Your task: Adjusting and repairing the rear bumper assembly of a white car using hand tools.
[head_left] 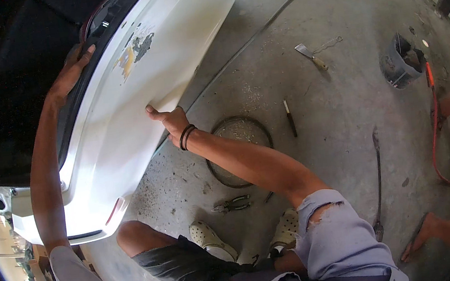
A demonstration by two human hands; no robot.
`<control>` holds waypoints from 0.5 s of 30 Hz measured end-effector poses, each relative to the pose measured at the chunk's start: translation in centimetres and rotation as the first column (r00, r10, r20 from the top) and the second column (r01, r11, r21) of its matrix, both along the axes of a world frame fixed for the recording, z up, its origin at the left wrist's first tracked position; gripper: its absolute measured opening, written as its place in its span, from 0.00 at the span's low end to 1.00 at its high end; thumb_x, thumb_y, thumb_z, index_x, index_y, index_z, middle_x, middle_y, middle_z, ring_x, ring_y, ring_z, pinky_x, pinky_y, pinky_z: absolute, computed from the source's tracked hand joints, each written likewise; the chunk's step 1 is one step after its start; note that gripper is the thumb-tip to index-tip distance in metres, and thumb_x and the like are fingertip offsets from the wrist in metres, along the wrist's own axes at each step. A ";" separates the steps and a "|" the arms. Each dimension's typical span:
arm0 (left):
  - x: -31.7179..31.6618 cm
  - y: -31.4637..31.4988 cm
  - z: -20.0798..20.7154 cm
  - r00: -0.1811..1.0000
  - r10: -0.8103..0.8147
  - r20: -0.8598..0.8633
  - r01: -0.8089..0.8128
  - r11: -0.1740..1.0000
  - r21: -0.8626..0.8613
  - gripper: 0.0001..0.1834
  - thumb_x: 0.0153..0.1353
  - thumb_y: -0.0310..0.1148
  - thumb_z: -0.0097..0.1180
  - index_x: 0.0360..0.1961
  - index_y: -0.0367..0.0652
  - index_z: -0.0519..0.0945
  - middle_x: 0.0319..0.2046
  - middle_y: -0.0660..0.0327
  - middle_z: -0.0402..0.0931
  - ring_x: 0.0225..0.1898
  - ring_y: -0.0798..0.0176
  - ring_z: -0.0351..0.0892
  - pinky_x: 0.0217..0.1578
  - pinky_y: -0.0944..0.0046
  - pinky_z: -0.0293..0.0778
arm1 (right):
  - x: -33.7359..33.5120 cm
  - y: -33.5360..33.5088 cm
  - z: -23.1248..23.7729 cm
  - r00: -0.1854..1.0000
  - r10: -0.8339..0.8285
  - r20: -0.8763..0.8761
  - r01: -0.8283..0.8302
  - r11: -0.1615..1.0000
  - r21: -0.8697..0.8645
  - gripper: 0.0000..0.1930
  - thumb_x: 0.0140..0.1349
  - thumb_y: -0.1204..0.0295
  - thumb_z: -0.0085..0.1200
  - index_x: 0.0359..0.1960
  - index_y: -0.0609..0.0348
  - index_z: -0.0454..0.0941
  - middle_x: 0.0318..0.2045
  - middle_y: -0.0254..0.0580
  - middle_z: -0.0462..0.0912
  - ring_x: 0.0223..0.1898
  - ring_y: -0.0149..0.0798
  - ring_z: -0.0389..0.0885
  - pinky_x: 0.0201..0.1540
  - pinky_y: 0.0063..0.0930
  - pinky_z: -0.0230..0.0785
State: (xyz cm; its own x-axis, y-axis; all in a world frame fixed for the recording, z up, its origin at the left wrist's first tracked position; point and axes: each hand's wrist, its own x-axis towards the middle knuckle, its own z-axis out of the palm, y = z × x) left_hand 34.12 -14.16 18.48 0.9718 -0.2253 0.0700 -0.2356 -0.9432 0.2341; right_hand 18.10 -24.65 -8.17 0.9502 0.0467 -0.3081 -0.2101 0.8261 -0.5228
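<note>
The white car bumper [116, 125] slants across the left half, its paint chipped down to a grey and tan patch [133, 55]. My left hand [68, 78] lies on the dark rim [72, 111] above the bumper, beside the black trunk area, thumb stretched out. It holds nothing that I can see. At the bumper's lower edge, my right hand [174, 123] grips with the thumb on the white face; its other fingers are partly hidden. Two dark bands circle that wrist.
On the concrete floor lie pliers [233, 203], a scraper [311, 57], a dark-handled knife-like tool [290, 118] and a coiled hose [236, 118]. A dark bucket [401, 62] stands right, near a red cord [434, 137]. Another person's foot [424, 231] and hand [446, 108] show at right.
</note>
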 end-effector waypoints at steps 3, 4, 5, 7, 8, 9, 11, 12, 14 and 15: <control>-0.5 -0.6 0.1 1.000 -0.009 -0.017 0.009 0.999 -0.034 0.57 0.59 0.73 0.52 0.79 0.45 0.55 0.77 0.45 0.54 0.76 0.41 0.56 0.73 0.42 0.56 | -0.2 -0.2 0.0 0.998 0.061 0.034 -0.061 0.998 -0.013 0.49 0.50 0.52 0.79 0.61 0.81 0.67 0.67 0.67 0.68 0.73 0.59 0.58 0.68 0.65 0.52; -0.6 -0.8 0.1 1.000 -0.016 -0.025 0.014 0.999 -0.045 0.56 0.60 0.72 0.52 0.79 0.45 0.55 0.76 0.44 0.54 0.76 0.41 0.56 0.73 0.42 0.57 | -0.2 -0.3 0.0 0.994 0.092 0.057 -0.091 0.996 -0.014 0.52 0.49 0.48 0.78 0.64 0.78 0.68 0.71 0.65 0.65 0.76 0.62 0.52 0.66 0.73 0.48; -0.8 -0.9 0.2 1.000 -0.025 -0.013 0.025 0.999 -0.036 0.55 0.60 0.72 0.52 0.79 0.45 0.56 0.76 0.44 0.55 0.76 0.42 0.57 0.73 0.43 0.57 | -0.2 -0.4 0.0 0.993 0.080 0.090 -0.081 0.997 0.000 0.49 0.50 0.50 0.78 0.64 0.77 0.70 0.71 0.64 0.65 0.76 0.62 0.52 0.66 0.73 0.48; -1.2 -0.9 0.2 1.000 -0.007 -0.009 0.007 1.000 -0.030 0.55 0.61 0.72 0.52 0.78 0.45 0.57 0.76 0.44 0.57 0.75 0.42 0.58 0.73 0.43 0.57 | 0.0 -0.4 -0.1 0.988 0.090 0.125 -0.091 0.996 0.004 0.44 0.52 0.53 0.77 0.62 0.74 0.73 0.71 0.61 0.67 0.76 0.61 0.53 0.67 0.72 0.48; -1.3 -0.9 0.2 0.998 -0.057 0.009 0.057 0.998 -0.011 0.54 0.62 0.72 0.51 0.78 0.45 0.57 0.75 0.44 0.57 0.75 0.42 0.58 0.73 0.43 0.57 | 0.1 -0.3 -0.2 0.992 0.075 0.098 -0.076 0.997 0.014 0.41 0.53 0.54 0.77 0.61 0.72 0.74 0.71 0.59 0.68 0.76 0.61 0.53 0.67 0.72 0.48; -1.6 -0.8 0.2 0.997 -0.078 0.009 0.078 0.997 -0.004 0.54 0.62 0.72 0.51 0.78 0.45 0.58 0.75 0.43 0.58 0.75 0.42 0.58 0.73 0.43 0.57 | 0.2 -0.2 -0.4 0.996 0.084 0.039 -0.084 0.996 -0.003 0.39 0.54 0.55 0.76 0.60 0.71 0.76 0.71 0.58 0.69 0.76 0.60 0.54 0.67 0.72 0.48; -2.0 -0.6 0.3 0.998 -0.069 -0.011 0.069 0.998 0.008 0.55 0.63 0.75 0.46 0.78 0.44 0.59 0.76 0.43 0.56 0.75 0.41 0.58 0.73 0.44 0.56 | 0.6 0.1 -0.7 0.994 0.111 0.003 -0.111 0.993 -0.027 0.32 0.55 0.56 0.76 0.56 0.65 0.82 0.69 0.53 0.72 0.74 0.58 0.59 0.66 0.70 0.52; -2.3 -0.6 0.5 0.999 -0.029 -0.031 0.027 0.998 -0.053 0.55 0.63 0.76 0.45 0.77 0.43 0.59 0.75 0.42 0.56 0.75 0.41 0.58 0.73 0.44 0.56 | 0.8 0.2 -0.9 0.995 0.100 0.001 -0.100 0.994 -0.033 0.32 0.54 0.56 0.76 0.56 0.65 0.82 0.69 0.53 0.73 0.74 0.58 0.60 0.66 0.70 0.53; -3.2 -0.5 1.1 0.995 0.031 -0.093 -0.050 0.977 -0.207 0.56 0.62 0.78 0.43 0.77 0.43 0.60 0.75 0.42 0.57 0.75 0.41 0.58 0.73 0.45 0.55 | 1.0 0.5 -1.3 0.996 0.084 0.001 -0.084 0.996 -0.044 0.33 0.53 0.54 0.77 0.55 0.64 0.82 0.67 0.52 0.74 0.73 0.57 0.62 0.65 0.69 0.54; -3.7 -0.7 1.6 0.998 -0.005 -0.070 -0.009 0.978 -0.206 0.55 0.65 0.78 0.34 0.77 0.43 0.62 0.75 0.41 0.57 0.75 0.41 0.59 0.73 0.45 0.55 | 1.0 0.6 -1.5 0.997 0.058 0.055 -0.057 0.998 -0.019 0.35 0.52 0.51 0.78 0.55 0.62 0.82 0.64 0.49 0.77 0.68 0.54 0.67 0.61 0.68 0.58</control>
State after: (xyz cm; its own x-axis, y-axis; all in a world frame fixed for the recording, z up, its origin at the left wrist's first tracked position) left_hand 30.46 -14.83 20.08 0.9763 -0.2112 0.0468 -0.2100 -0.8733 0.4396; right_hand 19.13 -24.07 -9.64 0.9618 0.0966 -0.2561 -0.2270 0.8045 -0.5488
